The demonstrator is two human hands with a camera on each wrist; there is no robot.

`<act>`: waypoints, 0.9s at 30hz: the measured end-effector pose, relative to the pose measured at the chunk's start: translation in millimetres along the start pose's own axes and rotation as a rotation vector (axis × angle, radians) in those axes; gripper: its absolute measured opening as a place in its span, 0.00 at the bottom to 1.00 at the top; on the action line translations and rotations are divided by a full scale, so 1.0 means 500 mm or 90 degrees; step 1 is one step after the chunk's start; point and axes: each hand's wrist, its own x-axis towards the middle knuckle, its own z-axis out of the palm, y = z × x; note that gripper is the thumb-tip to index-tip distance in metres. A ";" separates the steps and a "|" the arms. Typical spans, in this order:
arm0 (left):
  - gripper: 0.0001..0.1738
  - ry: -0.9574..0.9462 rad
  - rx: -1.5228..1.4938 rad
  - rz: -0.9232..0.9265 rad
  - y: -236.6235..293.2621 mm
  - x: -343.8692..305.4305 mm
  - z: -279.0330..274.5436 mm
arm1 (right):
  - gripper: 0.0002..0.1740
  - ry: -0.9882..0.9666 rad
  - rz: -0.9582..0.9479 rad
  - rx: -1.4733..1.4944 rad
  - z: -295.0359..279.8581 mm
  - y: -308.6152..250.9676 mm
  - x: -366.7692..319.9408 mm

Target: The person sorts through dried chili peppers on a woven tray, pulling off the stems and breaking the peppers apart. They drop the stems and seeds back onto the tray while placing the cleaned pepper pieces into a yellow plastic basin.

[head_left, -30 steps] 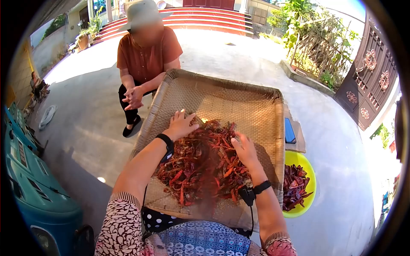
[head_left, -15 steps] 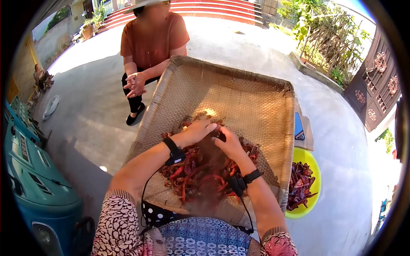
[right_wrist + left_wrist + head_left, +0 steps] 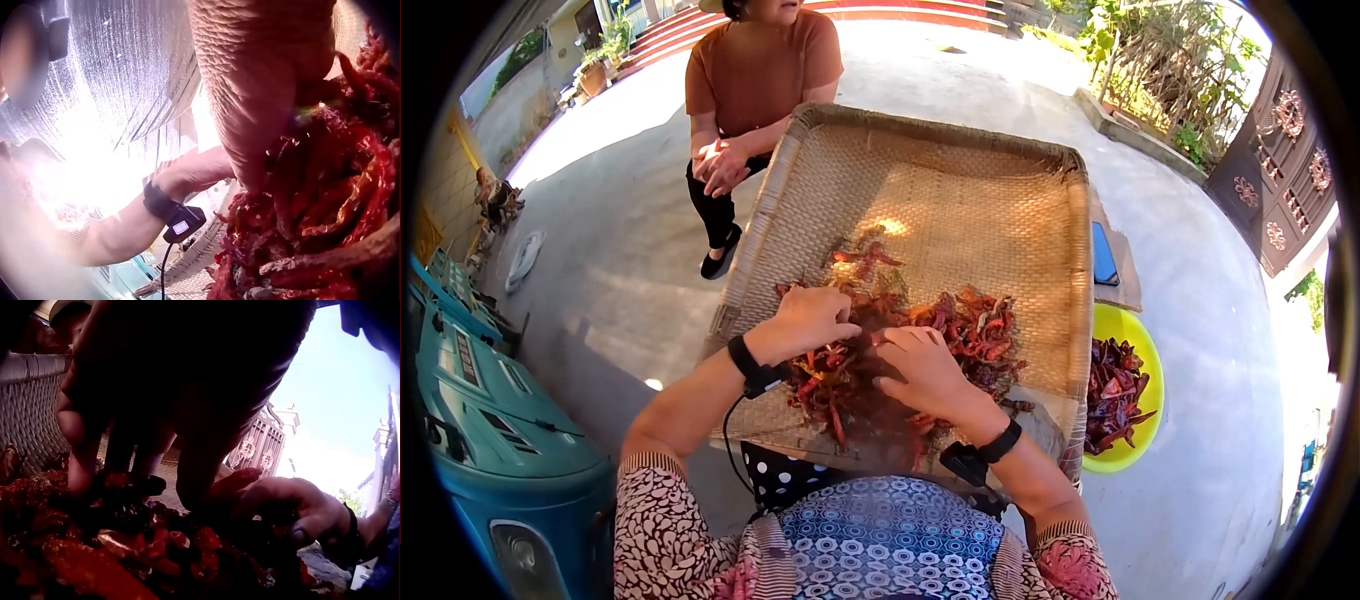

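Note:
Dried red peppers [image 3: 975, 325] lie in a loose pile on the near half of a woven tray [image 3: 960, 215]. My left hand [image 3: 805, 322] rests on the left of the pile; in the left wrist view its fingers [image 3: 81, 459] point down among the peppers [image 3: 94, 569]. Beside it, my right hand [image 3: 925, 370] reaches over the middle, palm down, fingertips close to the left hand. The right wrist view shows the right hand [image 3: 262, 81] against the peppers [image 3: 337, 187], its fingertips hidden. Both hands have bent, spread fingers, with no pepper clearly gripped.
Right of the tray stands a yellow bowl [image 3: 1157, 385] of darker peppers [image 3: 1115, 395], with a blue phone [image 3: 1105, 255] on cardboard behind it. A person in an orange shirt [image 3: 760, 75] sits beyond the tray's left corner. A teal vehicle [image 3: 510, 400] is at the left.
Both hands have drawn back from the far side of the pile toward my body, and the left has moved leftward. A few peppers now lie apart at the far side.

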 end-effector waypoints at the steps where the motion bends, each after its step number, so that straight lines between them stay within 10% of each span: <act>1: 0.19 0.024 -0.016 -0.006 -0.004 0.009 -0.005 | 0.16 0.018 0.006 0.033 -0.009 0.000 0.001; 12: 0.42 0.015 -0.025 -0.104 -0.079 0.196 0.034 | 0.24 0.172 0.456 -0.356 -0.016 0.219 -0.055; 16: 0.36 -0.060 -0.068 -0.058 -0.060 0.199 0.050 | 0.21 0.097 0.526 -0.114 -0.034 0.178 -0.055; 20: 0.35 -0.146 -0.195 0.115 -0.045 0.188 0.081 | 0.13 0.168 0.485 0.268 -0.045 0.135 -0.057; 27: 0.30 -0.098 -0.147 0.175 0.033 0.035 0.036 | 0.12 0.174 0.320 0.152 -0.065 0.035 -0.092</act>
